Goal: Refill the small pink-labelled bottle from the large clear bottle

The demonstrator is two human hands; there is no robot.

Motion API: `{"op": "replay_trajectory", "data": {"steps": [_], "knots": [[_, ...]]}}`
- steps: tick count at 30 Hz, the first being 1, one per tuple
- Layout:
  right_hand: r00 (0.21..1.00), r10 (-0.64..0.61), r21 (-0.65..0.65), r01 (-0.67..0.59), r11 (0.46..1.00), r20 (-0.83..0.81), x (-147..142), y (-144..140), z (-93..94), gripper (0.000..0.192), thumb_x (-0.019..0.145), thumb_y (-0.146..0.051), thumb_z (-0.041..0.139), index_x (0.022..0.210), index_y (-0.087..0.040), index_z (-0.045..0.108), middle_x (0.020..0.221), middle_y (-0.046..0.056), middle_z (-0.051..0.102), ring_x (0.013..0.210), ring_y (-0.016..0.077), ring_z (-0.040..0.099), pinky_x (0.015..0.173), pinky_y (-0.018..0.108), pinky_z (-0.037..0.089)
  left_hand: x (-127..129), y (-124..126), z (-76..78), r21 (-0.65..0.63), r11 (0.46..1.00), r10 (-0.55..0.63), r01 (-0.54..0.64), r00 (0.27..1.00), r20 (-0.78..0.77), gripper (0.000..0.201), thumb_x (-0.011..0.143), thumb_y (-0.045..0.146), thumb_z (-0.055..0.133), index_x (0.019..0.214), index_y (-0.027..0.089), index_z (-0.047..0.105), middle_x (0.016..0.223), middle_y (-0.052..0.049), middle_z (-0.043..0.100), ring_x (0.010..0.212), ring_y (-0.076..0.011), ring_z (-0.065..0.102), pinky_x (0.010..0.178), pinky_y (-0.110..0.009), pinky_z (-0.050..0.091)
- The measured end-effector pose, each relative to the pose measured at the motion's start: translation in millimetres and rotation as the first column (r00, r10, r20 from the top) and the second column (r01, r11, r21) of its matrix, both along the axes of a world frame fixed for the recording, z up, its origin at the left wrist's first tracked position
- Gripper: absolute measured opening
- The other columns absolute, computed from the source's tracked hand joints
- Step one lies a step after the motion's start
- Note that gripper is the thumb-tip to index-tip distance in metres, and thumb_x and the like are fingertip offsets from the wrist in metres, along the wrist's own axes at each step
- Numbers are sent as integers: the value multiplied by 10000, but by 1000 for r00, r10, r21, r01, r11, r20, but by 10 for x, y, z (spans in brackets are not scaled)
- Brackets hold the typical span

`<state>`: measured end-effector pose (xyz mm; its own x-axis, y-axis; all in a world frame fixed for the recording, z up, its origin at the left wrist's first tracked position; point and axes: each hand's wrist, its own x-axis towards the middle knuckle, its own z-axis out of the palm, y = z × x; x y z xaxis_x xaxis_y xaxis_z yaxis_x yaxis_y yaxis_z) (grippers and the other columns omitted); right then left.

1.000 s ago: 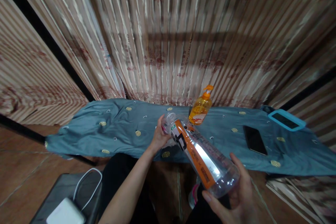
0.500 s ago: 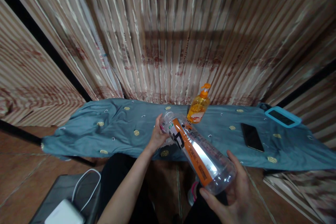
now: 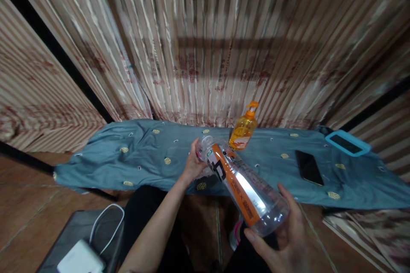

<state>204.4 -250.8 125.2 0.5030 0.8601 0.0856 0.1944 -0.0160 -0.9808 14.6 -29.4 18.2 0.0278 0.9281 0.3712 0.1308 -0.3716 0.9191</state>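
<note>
Both hands held one clear bottle (image 3: pixel 241 187) tilted over the lap — the right hand (image 3: pixel 283 239) cupped its base, the left hand (image 3: pixel 194 165) gripped its neck end. Behind it stood a soap pump (image 3: pixel 243 130) on the blue cloth (image 3: pixel 144 158), near a phone (image 3: pixel 308 167).

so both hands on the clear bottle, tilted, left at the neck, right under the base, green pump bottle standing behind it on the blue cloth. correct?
Wrong on one point: the pump bottle is orange, not green, as the head view shows. Otherwise yes: left hand at the neck of the tilted clear bottle, right hand under its base, pump bottle standing behind on the blue cloth.
</note>
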Motion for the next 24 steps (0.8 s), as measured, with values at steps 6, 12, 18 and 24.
{"op": "replay_trajectory", "data": {"steps": [6, 12, 18, 24], "knots": [[1000, 11, -16, -11, 1000, 6, 16, -3, -14, 1068, 639, -544, 896, 1535, -211, 420, 1452, 188, 611, 1396, 433, 544, 891, 475, 614, 6, -6, 8, -5, 1000, -2, 2, 1000, 22, 1059, 591, 341, 925, 1470, 190, 353, 1385, -171, 639, 1275, -317, 651, 1126, -484, 507], [1000, 0, 0, 0, 1000, 13, 10, -3, 2, 1028, 636, -526, 893, 1509, -212, 451, 1481, 182, 591, 1424, 431, 516, 871, 454, 625, -3, -18, 27, -7, 1000, 14, -14, 1000, -9, 1051, 587, 301, 924, 1463, 183, 355, 1364, -164, 655, 1236, -307, 678, 1113, -484, 523], [1000, -4, -16, 3, 1000, -20, -5, -3, 11, 1053, 626, -521, 891, 1523, -205, 437, 1425, 182, 626, 1436, 433, 500, 892, 470, 619, 8, -22, 34, 1, 1000, 2, -2, 1000, 13, 1028, 608, 286, 911, 1466, 189, 354, 1324, -146, 678, 1181, -281, 703, 1073, -453, 553], [1000, -2, -8, 2, 1000, 1, 12, 2, -16, 1060, 629, -521, 894, 1527, -198, 434, 1467, 192, 593, 1449, 431, 486, 929, 476, 607, 8, -11, 30, -25, 1000, 6, -5, 1000, 11, 1064, 581, 310, 923, 1465, 177, 348, 1346, -173, 665, 1247, -323, 670, 1113, -490, 517]]}}
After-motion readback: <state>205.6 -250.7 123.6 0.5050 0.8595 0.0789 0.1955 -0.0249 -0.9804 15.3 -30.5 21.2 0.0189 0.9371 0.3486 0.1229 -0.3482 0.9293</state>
